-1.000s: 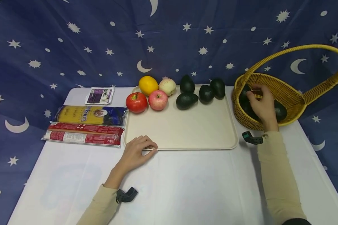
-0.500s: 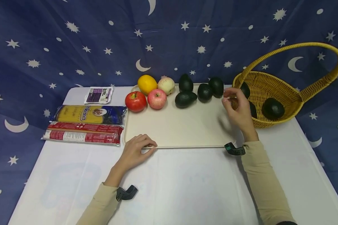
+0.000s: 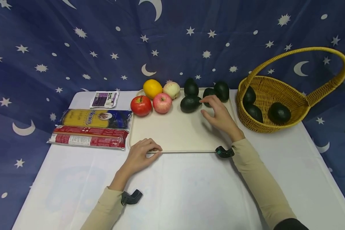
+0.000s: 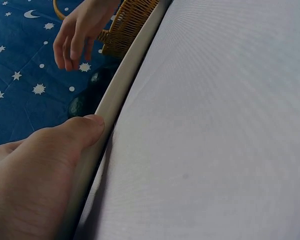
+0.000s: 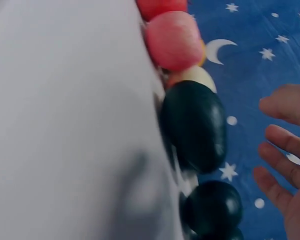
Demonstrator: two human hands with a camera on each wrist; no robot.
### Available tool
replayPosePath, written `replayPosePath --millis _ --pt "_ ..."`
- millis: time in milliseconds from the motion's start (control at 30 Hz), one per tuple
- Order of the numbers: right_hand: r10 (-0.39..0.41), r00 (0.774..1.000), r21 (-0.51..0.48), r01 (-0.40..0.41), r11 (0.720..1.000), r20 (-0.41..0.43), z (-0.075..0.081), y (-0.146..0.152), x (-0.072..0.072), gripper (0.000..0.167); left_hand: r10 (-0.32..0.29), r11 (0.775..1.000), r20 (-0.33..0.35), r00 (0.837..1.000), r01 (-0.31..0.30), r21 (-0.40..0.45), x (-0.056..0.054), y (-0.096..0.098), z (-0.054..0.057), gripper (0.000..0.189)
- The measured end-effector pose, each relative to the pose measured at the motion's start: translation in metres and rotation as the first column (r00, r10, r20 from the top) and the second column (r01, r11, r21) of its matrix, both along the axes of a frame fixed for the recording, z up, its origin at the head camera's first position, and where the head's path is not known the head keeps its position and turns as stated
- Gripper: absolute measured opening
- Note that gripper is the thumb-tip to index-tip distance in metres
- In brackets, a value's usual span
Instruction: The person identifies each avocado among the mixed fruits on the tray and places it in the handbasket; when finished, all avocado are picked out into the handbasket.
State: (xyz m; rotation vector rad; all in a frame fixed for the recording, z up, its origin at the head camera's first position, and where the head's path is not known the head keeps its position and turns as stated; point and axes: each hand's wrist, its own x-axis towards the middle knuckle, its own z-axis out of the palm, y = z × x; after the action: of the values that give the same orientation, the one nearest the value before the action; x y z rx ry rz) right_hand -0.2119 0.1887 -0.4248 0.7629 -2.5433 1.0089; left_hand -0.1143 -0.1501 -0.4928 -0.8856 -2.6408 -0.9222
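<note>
My left hand [image 3: 142, 155] holds the front rim of the cream tray [image 3: 178, 137], its thumb along the rim's outer side in the left wrist view. Above the tray is my right hand [image 3: 219, 116], fingers spread and nothing between them. Nearest to it lies a dark green avocado [image 3: 190, 103], also large in the right wrist view [image 5: 194, 125]. More avocados sit behind and beside that one, among them an upright one [image 3: 191, 87] and one at the right [image 3: 221, 90]. My right hand partly hides another avocado [image 3: 209, 92].
On the tray's left are a tomato [image 3: 141, 105], a pink apple [image 3: 162, 103], a yellow fruit [image 3: 152, 88] and a pale round fruit [image 3: 171, 89]. A wicker basket [image 3: 287, 88] with three avocados stands right. Yellow-blue [image 3: 86, 118] and red [image 3: 89, 136] packets and a purple-white pouch [image 3: 104, 99] lie left.
My right hand has come out of the basket, leaving the avocados there, and moved left over the tray to the nearest avocado. My left hand stays on the tray's rim.
</note>
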Motion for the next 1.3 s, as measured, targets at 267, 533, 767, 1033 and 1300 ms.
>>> replayPosePath --millis 267,533,767,1033,1300 --pt "0.019 0.999 0.219 -0.01 0.976 -0.036 -0.008 -0.025 -0.018 0.049 -0.004 1.0 -0.004 1.0 0.004 0.006 0.0 0.0 -0.001 0.009" --pt "-0.026 1.0 0.375 0.021 0.927 0.006 -0.013 -0.039 -0.033 0.069 0.008 1.0 0.034 0.999 -0.007 -0.012 0.002 0.001 -0.002 0.009" --pt "-0.051 0.998 0.409 0.035 0.912 0.028 -0.02 -0.04 -0.046 0.067 0.011 1.0 0.045 0.999 -0.01 -0.013 0.002 0.002 0.001 0.009" --pt "-0.069 0.995 0.283 0.047 0.958 0.066 -0.021 -0.034 -0.043 0.064 0.014 1.0 0.012 1.0 -0.014 -0.006 0.003 0.002 0.0 0.009" --pt "-0.084 0.996 0.152 0.08 0.985 0.023 -0.017 -0.022 -0.033 0.064 0.007 1.0 -0.013 1.0 -0.007 0.006 0.002 0.002 0.001 0.01"
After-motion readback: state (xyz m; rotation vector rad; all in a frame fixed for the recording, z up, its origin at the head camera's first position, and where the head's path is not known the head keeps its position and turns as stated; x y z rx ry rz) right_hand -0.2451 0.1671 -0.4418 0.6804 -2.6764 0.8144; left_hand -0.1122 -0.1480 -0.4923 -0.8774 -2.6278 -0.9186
